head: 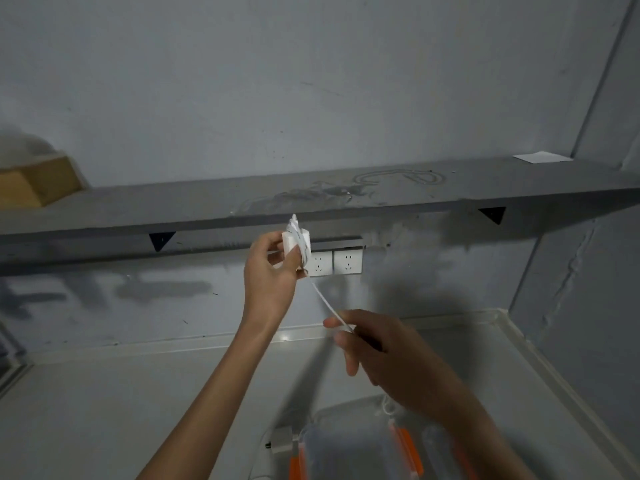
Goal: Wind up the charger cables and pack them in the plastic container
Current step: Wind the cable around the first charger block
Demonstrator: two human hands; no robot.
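**Charger held up below the shelf, cable part wound**

Landmark: the twin wall sockets [334, 263], under the grey shelf [311, 199].

- Charger [292, 242]: white block, raised just left of the sockets and overlapping the left one. Several turns of white cable [320, 296] lie round it. Its lower part is hidden behind the hand.
- Left hand [268, 271]: left of and below the sockets, fingers clamped on the charger.
- Cable: one strand runs from the charger down and right, below the sockets, to the right hand. It is blurred along its length; its free end cannot be made out.
- Right hand [391, 355]: well below the sockets, back toward the camera, thumb and forefinger pinched on the strand. The other fingers [351, 367] curl loosely. The hand and forearm cover part of what lies beneath.
- Container [356, 441]: clear plastic with orange clips, on the worktop [138, 393] far below the sockets, cut off by the bottom edge and partly hidden by the right forearm. Contents are too blurred to tell.
- Second charger [282, 439]: a pale block with a dark tip, on the worktop touching or just beside the container's left side; which one cannot be told.
- A thin white loop shows beside the right wrist, above the container; indistinct.
- Shelf: carries a brown box [34, 187], far left of the sockets and cut off by the frame edge, and a white paper [542, 156] far right. Two black brackets [161, 239] sit under it, either side of the sockets.
- Wall: grey, scuffed, with dark smears left of the sockets.
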